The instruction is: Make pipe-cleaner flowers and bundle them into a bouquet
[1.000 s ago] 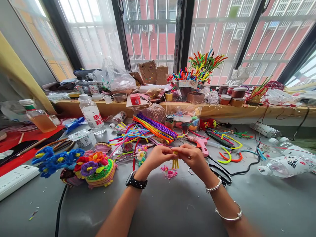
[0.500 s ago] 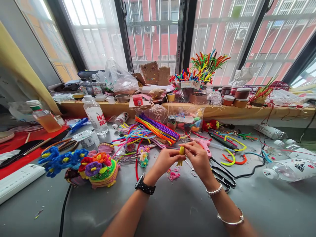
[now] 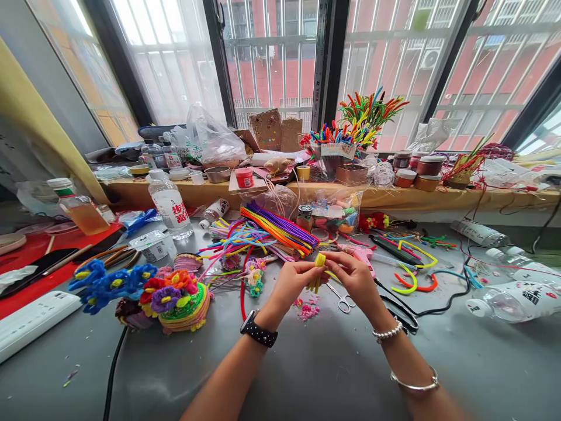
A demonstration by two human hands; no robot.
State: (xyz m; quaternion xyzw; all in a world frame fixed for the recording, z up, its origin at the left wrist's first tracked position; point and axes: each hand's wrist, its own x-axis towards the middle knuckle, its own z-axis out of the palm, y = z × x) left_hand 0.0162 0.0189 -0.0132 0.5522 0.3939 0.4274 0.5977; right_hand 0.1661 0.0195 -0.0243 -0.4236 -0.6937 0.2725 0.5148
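My left hand [image 3: 293, 282] and my right hand [image 3: 354, 276] meet above the grey table [image 3: 307, 374], both pinched on a small bundle of yellow pipe cleaners [image 3: 318, 270]. The bundle's looped top sticks up between my thumbs and its loose ends hang below my left fingers. A black watch is on my left wrist; a bead bracelet and a metal bangle are on my right arm. Pink fuzz scraps [image 3: 307, 310] and small scissors [image 3: 344, 299] lie on the table just under my hands.
A pile of coloured pipe cleaners [image 3: 276, 229] lies behind my hands, a pink glue gun [image 3: 363, 257] and black scissors [image 3: 397, 313] to the right. Pipe-cleaner flowers on a woven basket [image 3: 170, 301] sit left. Water bottles [image 3: 169, 204] and a cluttered sill [image 3: 394, 196] stand around.
Both hands kept working the yellow bundle: its ends hung straight down a second ago, then it was turned, and now its looped top points up between my thumbs.
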